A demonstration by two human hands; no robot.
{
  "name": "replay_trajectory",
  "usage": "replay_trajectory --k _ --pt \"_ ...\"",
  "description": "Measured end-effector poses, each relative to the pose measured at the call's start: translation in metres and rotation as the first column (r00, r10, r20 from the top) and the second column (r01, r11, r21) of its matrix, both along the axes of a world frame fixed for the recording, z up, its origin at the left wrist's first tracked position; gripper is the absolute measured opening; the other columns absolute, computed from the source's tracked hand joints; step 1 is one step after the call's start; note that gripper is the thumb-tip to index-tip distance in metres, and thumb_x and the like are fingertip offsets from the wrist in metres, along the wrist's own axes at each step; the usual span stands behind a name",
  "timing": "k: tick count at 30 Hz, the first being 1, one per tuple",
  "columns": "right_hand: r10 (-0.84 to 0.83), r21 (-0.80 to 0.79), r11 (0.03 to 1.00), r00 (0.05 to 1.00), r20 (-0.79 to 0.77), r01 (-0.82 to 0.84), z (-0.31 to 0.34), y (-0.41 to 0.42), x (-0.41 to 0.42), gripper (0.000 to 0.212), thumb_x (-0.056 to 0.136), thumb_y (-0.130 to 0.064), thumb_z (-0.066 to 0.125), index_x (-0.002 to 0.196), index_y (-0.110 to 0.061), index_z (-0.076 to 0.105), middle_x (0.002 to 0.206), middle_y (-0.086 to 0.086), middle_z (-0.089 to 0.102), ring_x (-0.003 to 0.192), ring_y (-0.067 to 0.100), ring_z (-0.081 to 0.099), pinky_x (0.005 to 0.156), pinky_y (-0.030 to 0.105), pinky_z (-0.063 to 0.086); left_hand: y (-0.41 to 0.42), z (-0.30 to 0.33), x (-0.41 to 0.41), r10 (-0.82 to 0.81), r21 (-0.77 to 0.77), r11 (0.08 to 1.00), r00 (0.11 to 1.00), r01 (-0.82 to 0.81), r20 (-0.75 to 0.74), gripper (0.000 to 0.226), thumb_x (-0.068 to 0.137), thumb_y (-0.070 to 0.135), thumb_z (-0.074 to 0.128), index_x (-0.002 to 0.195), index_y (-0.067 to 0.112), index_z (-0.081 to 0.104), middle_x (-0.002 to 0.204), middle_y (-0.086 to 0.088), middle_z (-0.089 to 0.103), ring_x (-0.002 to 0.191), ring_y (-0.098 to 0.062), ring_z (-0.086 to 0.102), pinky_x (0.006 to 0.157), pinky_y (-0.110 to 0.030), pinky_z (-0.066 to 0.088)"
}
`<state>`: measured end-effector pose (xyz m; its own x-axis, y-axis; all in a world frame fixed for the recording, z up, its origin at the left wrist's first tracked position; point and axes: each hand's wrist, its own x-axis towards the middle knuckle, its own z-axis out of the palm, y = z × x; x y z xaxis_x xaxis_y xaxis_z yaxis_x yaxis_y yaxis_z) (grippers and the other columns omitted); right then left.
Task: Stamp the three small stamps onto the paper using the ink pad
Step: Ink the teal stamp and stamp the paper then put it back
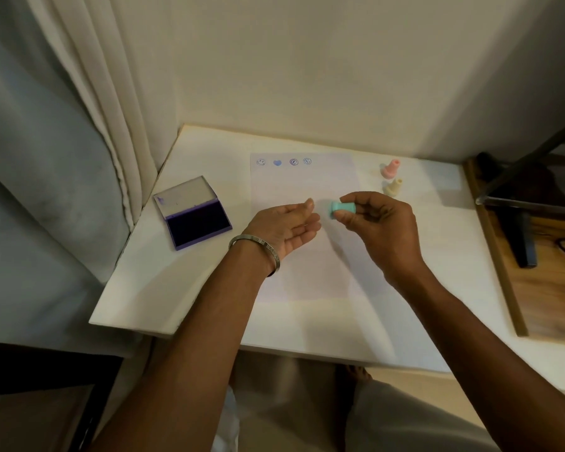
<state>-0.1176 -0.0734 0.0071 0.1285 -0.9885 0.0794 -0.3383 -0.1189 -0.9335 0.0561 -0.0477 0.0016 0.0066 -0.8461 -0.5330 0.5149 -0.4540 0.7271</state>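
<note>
A white sheet of paper (307, 256) lies on the white table (163, 288), with several purple and blue stamp marks (284, 162) along its top edge. My right hand (379, 230) hovers above the paper's middle, shut on a teal stamp (341, 208) held sideways, its stamping face pointing left. My left hand (284, 230) is open, palm up, just left of the teal stamp and apart from it. A pink stamp (390, 168) and a cream stamp (392, 187) stand upright to the right of the paper. The purple ink pad (198, 223) lies open at the left.
A curtain (95, 109) hangs at the left of the table and a wall stands behind it. A wooden surface (552, 288) with a dark metal frame (519, 190) borders the table's right side. My knees show below the table's front edge.
</note>
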Motion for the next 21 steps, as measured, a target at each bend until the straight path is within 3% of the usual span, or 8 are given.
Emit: replay_trajectory --k 2,5,8,11,15,21 --pt "-0.053 -0.018 0.999 0.993 -0.102 0.051 0.001 -0.008 -0.013 0.029 0.077 -0.023 0.082 0.105 -0.017 0.075 0.094 -0.007 0.076 0.085 0.008 0.072 0.083 0.021 0.057 -0.002 0.001 0.001 0.031 0.029 0.999 0.998 -0.032 0.058 0.024 0.084 0.03 0.07 0.098 0.011 0.066 0.089 -0.004 0.073 0.073 -0.01 0.071 0.057 -0.018 0.055" --pt "-0.095 -0.109 0.992 0.921 -0.377 0.057 0.003 -0.021 -0.039 0.031 0.079 -0.025 0.081 0.108 -0.016 0.075 0.095 -0.006 0.073 0.078 0.003 0.068 0.072 0.005 0.049 -0.003 0.003 0.001 0.052 0.075 0.995 0.986 -0.064 0.158 0.023 0.084 0.038 0.068 0.096 0.018 0.067 0.082 0.004 0.072 0.066 -0.006 0.066 0.048 -0.015 0.05" --pt "-0.107 -0.158 0.987 0.811 -0.576 0.017 0.003 -0.032 -0.062 0.03 0.083 -0.018 0.078 0.112 -0.011 0.074 0.105 0.007 0.075 0.085 0.018 0.068 0.077 0.021 0.049 -0.003 0.003 0.001 0.052 0.091 0.993 0.976 -0.073 0.213 0.024 0.086 0.04 0.063 0.099 0.02 0.067 0.082 0.006 0.071 0.065 -0.006 0.063 0.047 -0.014 0.047" --pt "-0.113 -0.169 0.986 0.726 -0.678 -0.004 0.003 -0.042 -0.079 0.03 0.085 -0.014 0.075 0.115 -0.01 0.073 0.109 0.011 0.074 0.088 0.022 0.066 0.079 0.025 0.047 -0.003 0.003 0.001 0.049 0.099 0.992 0.974 -0.073 0.223 0.02 0.088 0.039 0.061 0.094 0.021 0.067 0.083 0.006 0.07 0.066 -0.007 0.062 0.046 -0.015 0.045" --pt "-0.101 -0.138 0.99 0.651 -0.752 -0.005 0.002 -0.055 -0.091 0.031 0.087 -0.011 0.073 0.118 -0.011 0.07 0.115 0.01 0.072 0.094 0.024 0.065 0.08 0.025 0.047 -0.004 0.002 0.0 0.053 0.103 0.992 0.972 -0.079 0.229 0.017 0.089 0.038 0.06 0.091 0.022 0.067 0.082 0.006 0.07 0.066 -0.007 0.062 0.047 -0.016 0.045" --pt "-0.069 -0.091 0.996 0.628 -0.775 -0.002 -0.003 -0.06 -0.094 0.034 0.088 -0.011 0.071 0.122 -0.011 0.068 0.118 0.012 0.07 0.098 0.027 0.064 0.084 0.029 0.05 -0.006 0.002 -0.002 0.044 0.104 0.992 0.972 -0.069 0.231 0.017 0.089 0.037 0.059 0.092 0.022 0.066 0.081 0.006 0.07 0.067 -0.008 0.062 0.049 -0.017 0.044"
